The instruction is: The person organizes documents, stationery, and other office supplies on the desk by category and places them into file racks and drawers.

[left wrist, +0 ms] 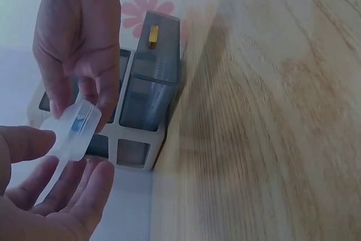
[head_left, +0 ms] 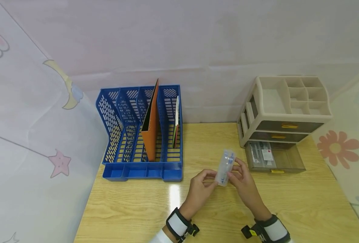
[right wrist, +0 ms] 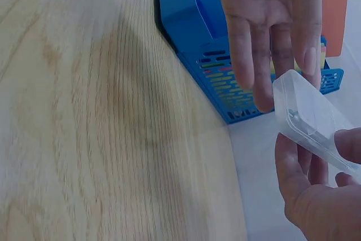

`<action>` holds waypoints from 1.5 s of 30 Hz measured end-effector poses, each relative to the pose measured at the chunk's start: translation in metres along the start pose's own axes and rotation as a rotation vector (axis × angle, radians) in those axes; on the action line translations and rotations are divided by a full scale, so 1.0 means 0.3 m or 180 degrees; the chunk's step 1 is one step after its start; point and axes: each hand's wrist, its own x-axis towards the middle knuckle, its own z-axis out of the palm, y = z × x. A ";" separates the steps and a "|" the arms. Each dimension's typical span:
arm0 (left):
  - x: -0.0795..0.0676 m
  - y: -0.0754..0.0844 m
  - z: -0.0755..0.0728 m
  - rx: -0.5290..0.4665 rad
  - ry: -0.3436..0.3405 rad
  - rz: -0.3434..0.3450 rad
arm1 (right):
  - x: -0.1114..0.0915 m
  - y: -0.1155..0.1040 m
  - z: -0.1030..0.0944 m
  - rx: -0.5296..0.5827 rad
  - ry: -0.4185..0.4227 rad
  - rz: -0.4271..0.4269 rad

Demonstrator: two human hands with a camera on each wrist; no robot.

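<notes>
A clear flat plastic case [head_left: 225, 167] with small blue marks is held tilted over the table between both hands. My left hand [head_left: 199, 190] pinches its lower left end, thumb on the near face and fingers behind. My right hand [head_left: 245, 185] holds the right side, its thumb [right wrist: 347, 144] pressed on the face and the other fingers behind. The case looks closed in the right wrist view, with frosted walls and rounded corners. Through its wall a blue part [left wrist: 77, 123] shows in the left wrist view.
Right of the hands, a beige desk organizer [head_left: 295, 117] has its bottom drawer [head_left: 290, 160] pulled out, with clear packets and a white-and-red label inside. On the left stands a blue file rack [head_left: 141, 165] holding an orange folder [head_left: 150, 135] and thin booklets [head_left: 175, 125].
</notes>
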 end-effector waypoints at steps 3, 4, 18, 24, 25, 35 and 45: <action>-0.002 0.002 -0.011 0.0151 -0.0107 0.0110 | -0.007 -0.004 -0.018 -0.0019 0.0029 -0.0005; -0.003 0.006 -0.016 0.0227 -0.0143 0.0138 | -0.009 -0.005 -0.027 -0.0032 0.0045 -0.0007; -0.039 0.014 -0.164 0.1500 -0.0187 0.0523 | -0.036 -0.041 -0.255 -0.1135 0.0504 -0.0093; -0.054 0.010 -0.216 0.1871 -0.0272 0.0693 | -0.042 -0.060 -0.351 -0.1409 0.0588 -0.0100; -0.057 0.011 -0.224 0.1926 -0.0322 0.0711 | -0.044 -0.062 -0.369 -0.1487 0.0578 -0.0089; -0.094 0.014 -0.292 0.2623 -0.0736 0.1152 | -0.029 -0.096 -0.529 -0.2219 0.0407 0.0093; -0.112 0.002 -0.324 0.3057 -0.0900 0.1476 | 0.037 -0.090 -0.667 -0.2889 0.0185 0.0021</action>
